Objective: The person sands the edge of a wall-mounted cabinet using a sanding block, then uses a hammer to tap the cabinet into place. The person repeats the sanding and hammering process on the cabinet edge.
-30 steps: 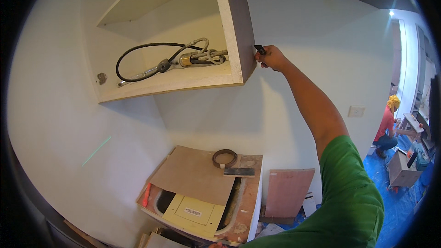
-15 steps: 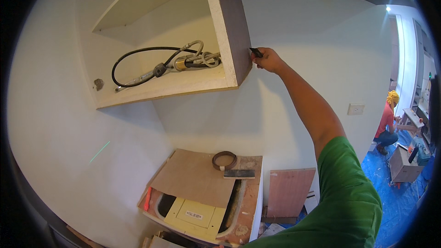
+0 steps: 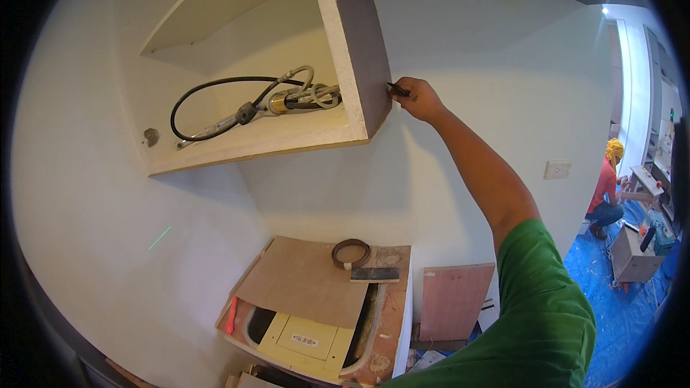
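Note:
My right hand [image 3: 420, 98] reaches up to the dark side panel [image 3: 365, 50] of an open wall cabinet, near its lower rear corner. Its fingers are closed around a small black pointed tool [image 3: 399, 90], whose tip is at the panel's back edge by the white wall. Much of this tool is hidden in my grip, so its exact kind does not show. Inside the cabinet lies a grease gun-like metal tool [image 3: 277, 103] with a looped black hose [image 3: 188, 90]. My left hand does not show.
Below stands a worn cabinet [image 3: 384, 316] with a brown board [image 3: 302, 276], a coil of brown edging strip [image 3: 350, 243], a dark block [image 3: 374, 274] and a red-handled item [image 3: 231, 316] on top. A wooden panel [image 3: 454, 302] leans by the wall. At far right a person [image 3: 606, 190] crouches on blue sheeting [image 3: 596, 273].
My right hand has moved slightly down, and the black tool now lies flatter in the fingers. The view has shifted a little.

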The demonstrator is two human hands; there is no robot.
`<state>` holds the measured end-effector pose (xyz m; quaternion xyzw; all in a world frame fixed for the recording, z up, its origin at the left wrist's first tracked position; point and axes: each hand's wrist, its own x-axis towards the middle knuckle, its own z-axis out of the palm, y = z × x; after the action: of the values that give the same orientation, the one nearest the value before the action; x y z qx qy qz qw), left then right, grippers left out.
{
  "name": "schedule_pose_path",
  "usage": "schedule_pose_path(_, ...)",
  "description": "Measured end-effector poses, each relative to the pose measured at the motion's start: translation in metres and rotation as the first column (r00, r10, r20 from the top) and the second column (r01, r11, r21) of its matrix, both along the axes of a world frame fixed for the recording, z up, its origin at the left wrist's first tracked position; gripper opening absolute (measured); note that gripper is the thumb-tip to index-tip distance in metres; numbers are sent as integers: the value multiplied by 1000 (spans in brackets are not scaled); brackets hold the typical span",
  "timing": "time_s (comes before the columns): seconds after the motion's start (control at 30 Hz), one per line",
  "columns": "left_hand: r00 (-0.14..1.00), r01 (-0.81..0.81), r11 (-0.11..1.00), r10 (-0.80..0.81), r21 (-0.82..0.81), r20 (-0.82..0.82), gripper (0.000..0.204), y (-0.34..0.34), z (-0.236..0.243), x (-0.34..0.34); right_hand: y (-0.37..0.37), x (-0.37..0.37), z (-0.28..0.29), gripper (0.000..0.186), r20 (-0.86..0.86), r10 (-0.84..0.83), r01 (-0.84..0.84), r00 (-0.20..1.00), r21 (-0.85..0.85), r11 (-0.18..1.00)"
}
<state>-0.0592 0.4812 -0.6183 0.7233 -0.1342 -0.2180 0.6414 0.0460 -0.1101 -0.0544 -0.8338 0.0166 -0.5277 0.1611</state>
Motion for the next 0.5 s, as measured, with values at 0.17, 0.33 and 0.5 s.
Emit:
schedule_pose_path(0.17,1000,2,1000,-3,-27,-11,18,-3,11,1,-3,5,8,11,-43,102,-97,994,97,991)
schedule_pose_path(0.33,999,-1,1000,0,-18,-42,24,-7,8,2,-5,17,-2,14,76,19,-18,997,-18,1000)
schedule_pose_path(0.5,997,-19,1000,19,3,-73,28,-7,7,1,14,10,-2,11,14,195,-182,981,427,886)
